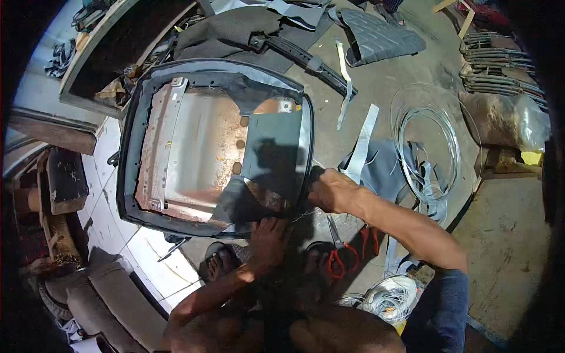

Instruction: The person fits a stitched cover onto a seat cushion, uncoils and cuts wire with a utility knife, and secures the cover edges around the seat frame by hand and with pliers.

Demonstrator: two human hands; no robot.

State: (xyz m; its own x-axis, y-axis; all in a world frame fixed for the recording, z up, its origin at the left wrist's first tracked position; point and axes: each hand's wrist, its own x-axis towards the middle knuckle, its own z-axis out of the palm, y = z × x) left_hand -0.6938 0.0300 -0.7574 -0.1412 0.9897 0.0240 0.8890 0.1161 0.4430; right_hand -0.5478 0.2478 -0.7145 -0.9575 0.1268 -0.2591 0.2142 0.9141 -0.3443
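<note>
A seat cushion lies upside down in front of me, its metal pan showing inside a dark cover wrapped around the rim. A grey fabric flap spans the right part of the pan. My left hand grips the near edge of the cushion, fingertips over the rim. At the right edge, my right hand is closed in a fist against the cover; what it holds is hidden by the fingers and shadow. Red-handled scissors lie on the floor below my right forearm.
A coil of wire lies to the right, beside grey fabric scraps. Another wire bundle is near my right elbow. A black rail and a quilted piece lie beyond. Padded cushions stand at lower left.
</note>
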